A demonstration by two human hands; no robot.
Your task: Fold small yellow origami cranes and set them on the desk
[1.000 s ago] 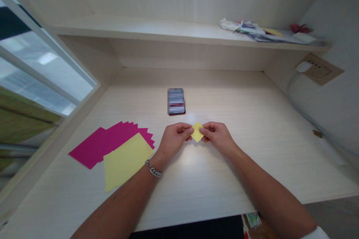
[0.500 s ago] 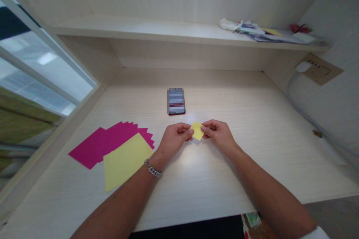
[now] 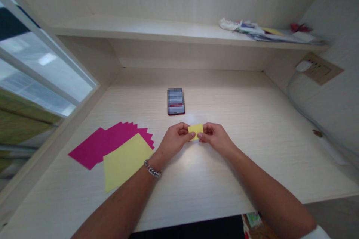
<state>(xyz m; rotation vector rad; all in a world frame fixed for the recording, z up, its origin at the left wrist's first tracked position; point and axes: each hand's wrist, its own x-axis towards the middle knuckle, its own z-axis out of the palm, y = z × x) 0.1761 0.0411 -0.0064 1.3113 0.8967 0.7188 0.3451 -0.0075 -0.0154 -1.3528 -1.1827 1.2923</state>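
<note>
Though it is seen corner-down half a second earlier, the small yellow paper (image 3: 195, 129) is now held with its upper edge nearly level, so the piece is judged to be getting turned and lined up in the fingers. It is held above the desk (image 3: 241, 97), between the hands. Its left side is pinched by the left hand (image 3: 174, 137) and its right side by the right hand (image 3: 218, 136). Beyond them a phone-like device (image 3: 176, 101) is laid, its screen blurred. At left, magenta sheets (image 3: 110, 140) are fanned out, partly covered by a larger yellow sheet (image 3: 126, 160). Loose papers (image 3: 252, 33) are piled on the shelf (image 3: 154, 28), and a plug (image 3: 303, 66) is fitted into the wall socket (image 3: 322, 69) at right.
</note>
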